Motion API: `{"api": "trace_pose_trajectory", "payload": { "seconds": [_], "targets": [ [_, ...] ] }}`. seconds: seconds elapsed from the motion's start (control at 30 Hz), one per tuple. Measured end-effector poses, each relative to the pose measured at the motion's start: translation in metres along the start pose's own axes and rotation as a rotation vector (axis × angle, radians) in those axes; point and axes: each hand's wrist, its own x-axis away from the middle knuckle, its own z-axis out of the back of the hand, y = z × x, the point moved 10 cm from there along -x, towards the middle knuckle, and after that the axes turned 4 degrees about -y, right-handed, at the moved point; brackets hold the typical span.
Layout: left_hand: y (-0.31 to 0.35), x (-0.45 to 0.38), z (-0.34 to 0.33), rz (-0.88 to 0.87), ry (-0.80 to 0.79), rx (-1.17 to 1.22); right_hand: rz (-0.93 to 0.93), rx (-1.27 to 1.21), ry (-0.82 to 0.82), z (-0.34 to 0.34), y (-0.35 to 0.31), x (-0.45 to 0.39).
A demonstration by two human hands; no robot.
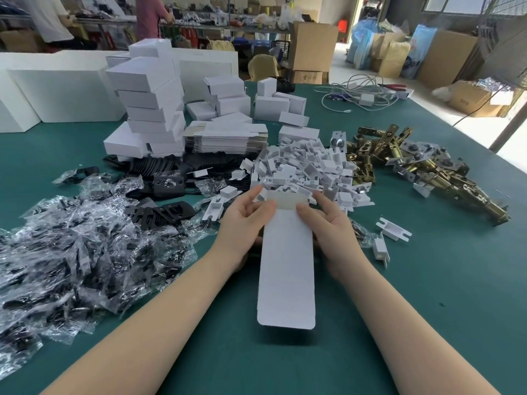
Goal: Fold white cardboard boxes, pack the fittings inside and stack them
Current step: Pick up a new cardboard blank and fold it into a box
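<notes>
A flat, unfolded white cardboard box blank [286, 266] is held above the green table [427, 309], long side running toward me. My left hand [242, 220] grips its far left edge and my right hand [330, 223] grips its far right edge, thumbs near the greyish top flap. Behind the blank lie a heap of white plastic inserts [308, 169], brass latch fittings [422, 163], black plates [168, 181] and bagged black parts [79, 252]. A tall stack of folded white boxes [154, 104] stands at the back left beside a pile of flat blanks [225, 139].
Loose folded boxes [271, 106] and white cables [362, 95] lie at the far end of the table. Two loose white inserts [387, 238] sit right of my right hand. Large white blocks [57, 89] stand far left. People stand at benches behind.
</notes>
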Motion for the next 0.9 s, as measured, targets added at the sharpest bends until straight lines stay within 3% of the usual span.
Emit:
{"api": "trace_pose_trajectory", "payload": {
  "seconds": [0.27,0.47,0.67,0.9],
  "targets": [
    [-0.011,-0.002,-0.009,0.224,-0.132,0.023,-0.106,0.015,0.001,0.003,0.007,-0.002],
    [-0.005,-0.002,-0.007,0.136,-0.139,0.027,-0.069,0.028,-0.034,-0.001,0.0,0.002],
    [0.015,0.005,-0.01,-0.064,-0.15,-0.12,0.107,0.173,-0.004,0.006,-0.018,0.002],
    [0.007,0.012,-0.019,0.065,-0.145,-0.059,0.324,0.374,0.051,0.003,-0.038,0.005]
  ]
}}
